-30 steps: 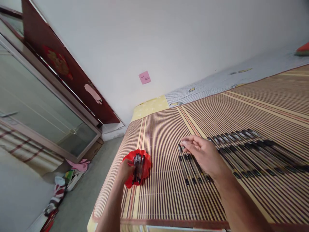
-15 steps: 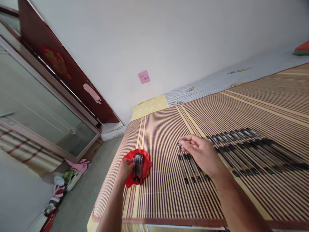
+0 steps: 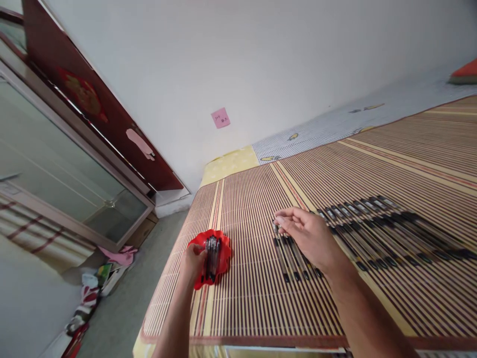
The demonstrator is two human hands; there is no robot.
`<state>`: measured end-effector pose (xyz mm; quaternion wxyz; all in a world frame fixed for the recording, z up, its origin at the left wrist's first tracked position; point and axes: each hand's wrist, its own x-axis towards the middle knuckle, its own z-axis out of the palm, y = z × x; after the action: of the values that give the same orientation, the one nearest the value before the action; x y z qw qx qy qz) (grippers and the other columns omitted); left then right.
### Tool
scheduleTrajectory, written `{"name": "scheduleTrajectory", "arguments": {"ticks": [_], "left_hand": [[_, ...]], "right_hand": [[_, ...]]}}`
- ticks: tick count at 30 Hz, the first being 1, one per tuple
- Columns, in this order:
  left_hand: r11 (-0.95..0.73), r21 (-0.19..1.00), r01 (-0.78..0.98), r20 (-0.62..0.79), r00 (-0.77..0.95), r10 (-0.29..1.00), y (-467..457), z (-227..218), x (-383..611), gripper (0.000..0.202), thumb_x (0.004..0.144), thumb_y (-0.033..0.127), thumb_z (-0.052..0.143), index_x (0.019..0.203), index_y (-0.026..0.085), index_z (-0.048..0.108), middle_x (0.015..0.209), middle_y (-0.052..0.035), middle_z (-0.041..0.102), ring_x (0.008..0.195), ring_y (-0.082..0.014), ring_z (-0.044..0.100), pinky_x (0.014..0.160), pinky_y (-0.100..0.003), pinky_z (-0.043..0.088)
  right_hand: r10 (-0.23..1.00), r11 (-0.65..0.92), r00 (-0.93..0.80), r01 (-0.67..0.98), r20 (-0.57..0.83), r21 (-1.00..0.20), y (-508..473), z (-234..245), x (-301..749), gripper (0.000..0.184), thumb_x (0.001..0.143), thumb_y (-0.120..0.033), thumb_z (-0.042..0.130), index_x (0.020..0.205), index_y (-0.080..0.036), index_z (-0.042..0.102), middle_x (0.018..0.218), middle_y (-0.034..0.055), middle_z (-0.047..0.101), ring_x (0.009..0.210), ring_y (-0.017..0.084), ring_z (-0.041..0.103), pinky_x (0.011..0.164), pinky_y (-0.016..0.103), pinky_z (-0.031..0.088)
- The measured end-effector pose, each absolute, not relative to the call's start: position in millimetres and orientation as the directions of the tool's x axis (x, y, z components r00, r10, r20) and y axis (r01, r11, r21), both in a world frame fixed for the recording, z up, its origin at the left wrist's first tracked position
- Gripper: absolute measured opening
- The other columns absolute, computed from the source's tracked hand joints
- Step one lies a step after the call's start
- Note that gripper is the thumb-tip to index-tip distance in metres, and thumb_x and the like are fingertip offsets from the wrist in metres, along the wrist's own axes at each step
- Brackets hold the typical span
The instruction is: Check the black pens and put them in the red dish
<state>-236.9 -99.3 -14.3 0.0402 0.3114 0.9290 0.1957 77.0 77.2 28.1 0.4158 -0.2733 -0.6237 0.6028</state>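
My left hand [image 3: 192,262] is over the left side of a scalloped red dish [image 3: 225,263]. Its thumb and fingers pinch a dark pen at the edge of a bundle of pens [image 3: 213,256] lying in that dish. To the right, my right hand [image 3: 303,233] has its fingertips closed at the upper end of the leftmost pen [image 3: 280,253] on the striped mat. Several clear-barrelled pens with black caps [image 3: 357,233] lie side by side in a slanting row, partly covered by my right hand and wrist.
The striped mat [image 3: 246,298] covers a bed, whose left edge drops to a grey floor [image 3: 122,298]. A white wall with a pink note [image 3: 221,118] rises behind. At left are a glass-paned door [image 3: 74,154] and cloth items on the floor.
My left hand has shifted slightly, and a dark pen now shows apart at the left of the bundle. My right hand stays at the leftmost pen. The view has tilted a little.
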Motion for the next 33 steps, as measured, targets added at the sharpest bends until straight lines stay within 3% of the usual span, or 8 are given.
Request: {"name": "scheduleTrajectory", "arguments": {"ticks": [4, 9, 17, 25, 29, 33], "left_hand": [[0.718, 0.333, 0.611, 0.123, -0.783, 0.610, -98.7, -6.7, -212.9, 0.010, 0.087, 0.026, 0.070, 0.088, 0.019, 0.062, 0.096, -0.0085, 0.072, 0.089, -0.0234, 0.067, 0.073, -0.031, 0.046], [0.757, 0.199, 0.622, 0.032, -0.776, 0.630, -95.2, 0.7, -186.6, 0.019, 0.080, 0.030, 0.072, 0.071, 0.023, 0.057, 0.074, -0.0043, 0.069, 0.073, -0.0241, 0.065, 0.061, -0.031, 0.036], [0.801, 0.068, 0.594, 0.019, -0.804, 0.594, -89.1, 2.9, -177.3, 0.016, 0.088, 0.032, 0.059, 0.075, 0.021, 0.061, 0.087, -0.0135, 0.074, 0.084, -0.0315, 0.070, 0.064, -0.034, 0.039], [0.784, 0.056, 0.618, 0.009, -0.786, 0.618, -91.2, -2.0, -179.8, 0.018, 0.088, 0.031, 0.063, 0.099, 0.018, 0.066, 0.098, -0.0180, 0.077, 0.093, -0.0354, 0.073, 0.070, -0.036, 0.045], [0.793, 0.069, 0.606, 0.036, -0.796, 0.605, -91.3, -5.3, -179.3, 0.011, 0.087, 0.029, 0.063, 0.087, 0.019, 0.067, 0.091, -0.0174, 0.075, 0.087, -0.0343, 0.072, 0.068, -0.036, 0.044], [0.789, 0.149, 0.596, 0.053, -0.802, 0.595, -100.0, 3.0, -188.7, 0.019, 0.086, 0.031, 0.063, 0.070, 0.021, 0.061, 0.072, -0.0079, 0.070, 0.076, -0.0269, 0.070, 0.061, -0.031, 0.040]], "right_hand": [[0.842, 0.135, -0.497, -0.181, 0.209, -0.974, 76.8, 28.7, 77.2, 0.031, 0.085, -0.047, 0.067, 0.097, -0.019, 0.070, 0.087, 0.0067, 0.072, 0.077, 0.020, 0.068, 0.077, 0.037, 0.057], [0.845, 0.129, -0.501, -0.146, 0.185, -0.981, 75.5, 32.3, 81.0, 0.032, 0.088, -0.049, 0.065, 0.100, -0.020, 0.071, 0.084, 0.0053, 0.070, 0.079, 0.021, 0.068, 0.079, 0.037, 0.058], [0.845, 0.156, -0.490, -0.157, 0.214, -0.975, 73.4, 39.1, 83.9, 0.031, 0.087, -0.048, 0.066, 0.095, -0.019, 0.070, 0.082, 0.0066, 0.070, 0.075, 0.020, 0.068, 0.076, 0.036, 0.058], [0.848, 0.159, -0.479, -0.182, 0.229, -0.970, 73.8, 40.0, 83.2, 0.030, 0.084, -0.048, 0.066, 0.094, -0.020, 0.070, 0.082, 0.0060, 0.071, 0.075, 0.020, 0.068, 0.075, 0.035, 0.057], [0.845, 0.157, -0.485, -0.180, 0.227, -0.971, 74.4, 38.7, 82.3, 0.032, 0.084, -0.050, 0.066, 0.094, -0.020, 0.069, 0.082, 0.0056, 0.071, 0.075, 0.020, 0.068, 0.074, 0.035, 0.057], [0.846, 0.143, -0.486, -0.189, 0.219, -0.971, 75.5, 34.5, 80.8, 0.032, 0.085, -0.049, 0.067, 0.097, -0.020, 0.070, 0.083, 0.0051, 0.070, 0.076, 0.019, 0.068, 0.075, 0.035, 0.058]]}}
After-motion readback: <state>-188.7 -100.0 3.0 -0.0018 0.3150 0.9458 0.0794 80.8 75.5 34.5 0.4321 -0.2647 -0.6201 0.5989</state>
